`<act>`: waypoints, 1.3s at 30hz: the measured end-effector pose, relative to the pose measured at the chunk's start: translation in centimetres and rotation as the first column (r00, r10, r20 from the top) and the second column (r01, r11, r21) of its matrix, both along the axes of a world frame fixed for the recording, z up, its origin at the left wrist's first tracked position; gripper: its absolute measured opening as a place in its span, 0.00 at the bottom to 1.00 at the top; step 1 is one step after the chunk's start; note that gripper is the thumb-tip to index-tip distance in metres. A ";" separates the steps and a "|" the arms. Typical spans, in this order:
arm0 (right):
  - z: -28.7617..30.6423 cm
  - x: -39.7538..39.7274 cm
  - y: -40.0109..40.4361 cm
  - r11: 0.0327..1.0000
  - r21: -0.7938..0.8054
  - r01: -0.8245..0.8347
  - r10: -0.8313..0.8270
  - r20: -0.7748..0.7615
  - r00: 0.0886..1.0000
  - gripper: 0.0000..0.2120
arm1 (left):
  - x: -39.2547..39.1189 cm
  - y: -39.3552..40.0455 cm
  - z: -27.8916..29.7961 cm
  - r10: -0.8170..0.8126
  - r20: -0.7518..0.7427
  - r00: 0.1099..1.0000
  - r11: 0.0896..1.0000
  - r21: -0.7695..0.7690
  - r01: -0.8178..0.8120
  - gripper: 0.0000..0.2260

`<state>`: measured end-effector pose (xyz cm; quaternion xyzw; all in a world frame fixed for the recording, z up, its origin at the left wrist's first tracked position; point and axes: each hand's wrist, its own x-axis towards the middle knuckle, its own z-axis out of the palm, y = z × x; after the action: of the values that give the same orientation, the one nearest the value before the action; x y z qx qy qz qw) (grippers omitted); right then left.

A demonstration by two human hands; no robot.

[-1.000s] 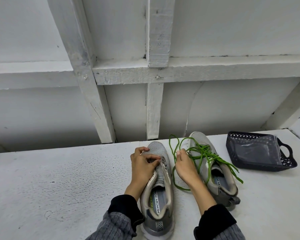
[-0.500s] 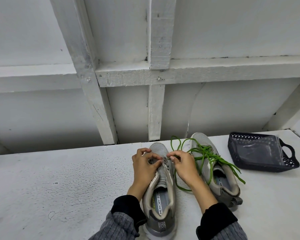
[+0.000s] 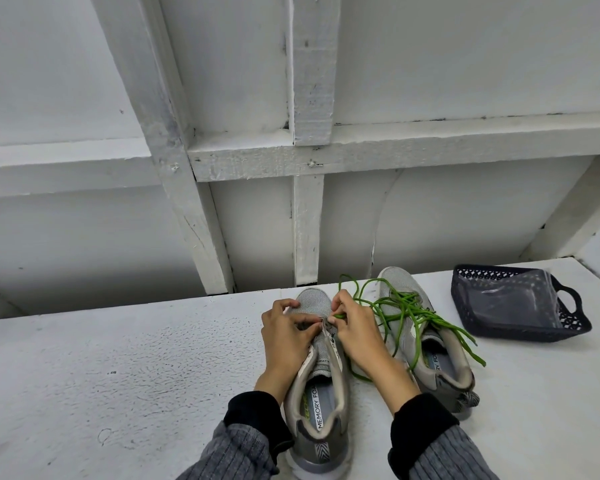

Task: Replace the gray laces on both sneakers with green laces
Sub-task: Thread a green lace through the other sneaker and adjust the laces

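Observation:
Two gray sneakers stand side by side on the white table, toes away from me. The near sneaker has no lace in its eyelets. My left hand pinches its left eyelet flap near the toe. My right hand pinches the tip of a green lace at the right eyelet flap. The lace loops off over the other sneaker, where more green lace lies in a loose tangle.
A dark perforated plastic basket with a clear bag inside sits at the right of the table. White wooden beams and a wall rise right behind the table's far edge.
My right hand moved left from the green tangle to the near sneaker's eyelets, carrying the lace tip. My left hand stayed on the sneaker's left flap.

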<state>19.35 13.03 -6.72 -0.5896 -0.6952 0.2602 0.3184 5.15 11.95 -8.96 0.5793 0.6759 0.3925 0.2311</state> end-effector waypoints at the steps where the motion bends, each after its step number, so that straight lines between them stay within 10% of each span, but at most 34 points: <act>1: -0.1 0.2 0.0 1.000 -0.012 0.015 -0.015 -0.038 0.999 0.16 | 0.1 -0.1 0.1 -0.008 -0.057 0.998 1.000 -0.002 0.008 0.05; 10: -0.9 0.6 -0.2 0.994 -0.090 0.065 -0.086 -0.256 0.963 0.10 | -0.6 0.9 0.6 -0.262 -0.354 0.898 0.965 -0.074 0.253 0.05; 17: -1.2 0.3 0.2 0.992 -0.083 0.091 -0.107 -0.223 0.969 0.05 | -2.9 2.1 1.4 -0.346 -0.162 0.924 0.938 -0.060 0.341 0.02; 22: -1.1 0.4 0.3 0.991 -0.107 0.075 -0.098 -0.236 0.967 0.05 | -3.9 1.9 2.3 -0.233 0.399 0.887 0.967 0.002 0.253 0.02; 26: 0.1 -0.1 0.4 0.994 -0.113 0.004 -0.021 -0.145 0.989 0.10 | -3.2 1.3 2.0 -0.152 0.573 0.805 0.985 0.018 0.173 0.04; 39: 2.2 -1.8 -0.2 0.919 -0.140 0.368 -0.387 -0.155 0.909 0.01 | -1.5 0.2 0.3 -0.084 0.398 0.914 0.996 0.005 0.090 0.12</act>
<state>17.54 12.87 -4.56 -0.7033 -0.5212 0.2831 0.3919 3.69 12.12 -8.69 0.5155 0.5912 0.4866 0.3847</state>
